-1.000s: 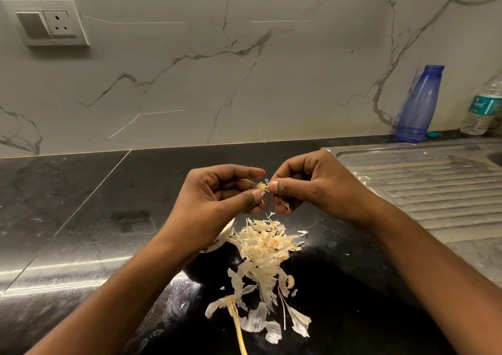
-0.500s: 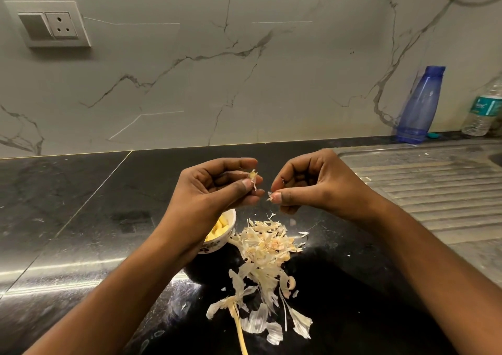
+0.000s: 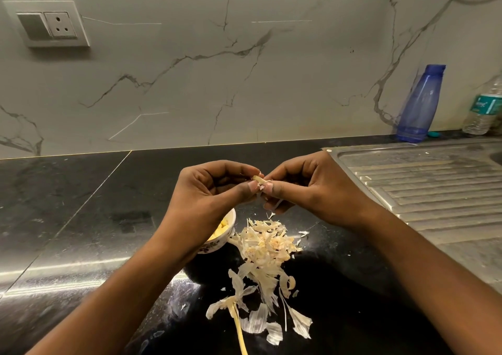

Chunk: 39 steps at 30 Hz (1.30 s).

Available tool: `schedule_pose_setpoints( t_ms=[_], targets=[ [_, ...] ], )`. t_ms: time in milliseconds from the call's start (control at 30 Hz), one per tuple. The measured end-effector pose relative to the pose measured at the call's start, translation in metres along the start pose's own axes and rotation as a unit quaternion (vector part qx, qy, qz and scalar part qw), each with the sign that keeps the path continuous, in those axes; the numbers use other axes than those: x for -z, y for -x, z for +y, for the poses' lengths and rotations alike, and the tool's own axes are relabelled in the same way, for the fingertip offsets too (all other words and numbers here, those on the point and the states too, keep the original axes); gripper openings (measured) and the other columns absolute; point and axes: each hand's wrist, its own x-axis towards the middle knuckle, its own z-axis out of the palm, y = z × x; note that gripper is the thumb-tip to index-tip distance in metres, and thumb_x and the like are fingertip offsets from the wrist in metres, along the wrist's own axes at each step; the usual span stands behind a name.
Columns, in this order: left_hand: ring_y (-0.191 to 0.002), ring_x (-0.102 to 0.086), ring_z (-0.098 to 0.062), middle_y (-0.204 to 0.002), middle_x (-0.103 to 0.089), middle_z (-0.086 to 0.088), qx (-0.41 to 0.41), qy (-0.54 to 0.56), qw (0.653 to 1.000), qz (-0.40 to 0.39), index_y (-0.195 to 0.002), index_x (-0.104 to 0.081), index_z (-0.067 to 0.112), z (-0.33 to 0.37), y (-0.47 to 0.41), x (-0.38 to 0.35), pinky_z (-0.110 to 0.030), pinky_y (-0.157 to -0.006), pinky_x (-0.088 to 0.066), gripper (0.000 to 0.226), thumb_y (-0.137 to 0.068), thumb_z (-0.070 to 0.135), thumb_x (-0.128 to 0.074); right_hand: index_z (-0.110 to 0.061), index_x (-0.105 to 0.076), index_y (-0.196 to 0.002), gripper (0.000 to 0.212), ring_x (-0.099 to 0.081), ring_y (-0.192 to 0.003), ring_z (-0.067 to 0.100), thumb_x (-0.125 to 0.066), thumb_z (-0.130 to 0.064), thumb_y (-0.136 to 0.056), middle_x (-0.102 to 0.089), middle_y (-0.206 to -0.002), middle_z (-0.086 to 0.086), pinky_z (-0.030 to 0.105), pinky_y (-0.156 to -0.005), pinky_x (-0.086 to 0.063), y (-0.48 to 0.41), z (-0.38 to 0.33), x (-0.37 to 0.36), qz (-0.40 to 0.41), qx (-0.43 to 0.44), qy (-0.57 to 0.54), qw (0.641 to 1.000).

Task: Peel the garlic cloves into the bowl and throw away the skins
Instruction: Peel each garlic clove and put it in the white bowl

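left hand [image 3: 212,191] and right hand [image 3: 312,189] meet fingertip to fingertip above the black counter [image 3: 81,218], both pinching one small garlic clove [image 3: 257,180] between thumbs and forefingers; a strip of skin hangs under the right fingers. bowl [image 3: 229,228] with yellowish peeled cloves sits just below the left wrist, partly hidden. pile of skins [image 3: 264,248] lies directly beneath both hands, trailing toward the viewer.

Head view, single; worn camera looks forward and down, close over countertop [image 3: 68,218]; wall [image 3: 190,82] at twelve o'clock.
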Motion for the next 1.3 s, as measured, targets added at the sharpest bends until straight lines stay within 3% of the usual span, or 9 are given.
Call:
schedule_pose_setpoints(
  t_ms=[300, 433, 767, 900, 1100, 1300],
  targets=[
    [-0.092, -0.078, -0.022, -0.098, -0.080, 0.000, -0.060, -0.108, 0.992, -0.012, -0.107, -0.078, 0.012, -0.003, 0.001, -0.002, -0.030, -0.083, -0.064, 0.022, -0.085, 0.012, -0.079, 0.001, -0.081, -0.100, 0.012, -0.079, -0.075, 0.028, -0.071, -0.007, -0.098, -0.080, -0.084, 0.010, 0.042, -0.073, -0.068, -0.002, 0.004, 0.001, 0.023, 0.011, 0.021, 0.999],
    [-0.087, -0.079, -0.024, -0.096, -0.081, -0.002, -0.067, -0.118, 0.991, -0.006, -0.109, -0.078, 0.010, -0.005, 0.003, -0.005, -0.035, -0.079, -0.066, 0.023, -0.086, 0.012, -0.082, -0.002, -0.082, -0.097, 0.010, -0.078, -0.072, 0.026, -0.075, -0.008, -0.095, -0.080, -0.081, 0.007, 0.035, -0.067, -0.066, -0.002, 0.003, 0.001, 0.037, 0.043, 0.038, 0.998],
    [-0.084, -0.080, -0.025, -0.095, -0.082, -0.005, -0.064, -0.060, 0.996, 0.013, -0.108, -0.078, 0.004, -0.004, 0.008, -0.011, -0.035, -0.077, -0.066, 0.025, -0.085, 0.015, -0.079, -0.006, -0.083, -0.093, 0.011, -0.076, -0.069, 0.024, -0.082, -0.017, -0.090, -0.079, -0.077, 0.000, 0.033, -0.062, -0.065, 0.000, 0.002, -0.005, 0.070, 0.094, 0.079, 0.990],
    [-0.080, -0.079, -0.032, -0.091, -0.080, -0.013, -0.021, 0.010, 0.999, 0.029, -0.104, -0.076, 0.000, -0.004, 0.009, -0.011, -0.033, -0.074, -0.066, 0.027, -0.082, 0.016, -0.076, -0.005, -0.083, -0.092, 0.011, -0.076, -0.069, 0.025, -0.081, -0.016, -0.091, -0.078, -0.078, 0.003, 0.036, -0.063, -0.066, -0.001, 0.004, -0.010, 0.077, 0.095, 0.055, 0.991],
    [-0.079, -0.078, -0.039, -0.090, -0.079, -0.020, 0.013, 0.069, 0.997, 0.039, -0.104, -0.076, -0.002, -0.006, 0.008, -0.012, -0.034, -0.074, -0.066, 0.024, -0.085, 0.012, -0.074, -0.003, -0.082, -0.092, 0.006, -0.076, -0.068, 0.025, -0.077, -0.006, -0.093, -0.078, -0.077, 0.006, 0.028, -0.063, -0.063, -0.001, 0.007, -0.013, 0.082, 0.085, 0.015, 0.993],
    [-0.075, -0.076, -0.032, -0.088, -0.077, -0.024, 0.038, 0.119, 0.991, 0.045, -0.103, -0.076, -0.005, -0.006, 0.006, -0.013, -0.028, -0.069, -0.063, 0.026, -0.084, 0.013, -0.072, -0.008, -0.081, -0.092, 0.008, -0.076, -0.069, 0.024, -0.075, -0.014, -0.091, -0.078, -0.079, 0.008, 0.028, -0.063, -0.063, -0.001, 0.005, -0.016, 0.085, 0.071, -0.043, 0.993]
  ],
)
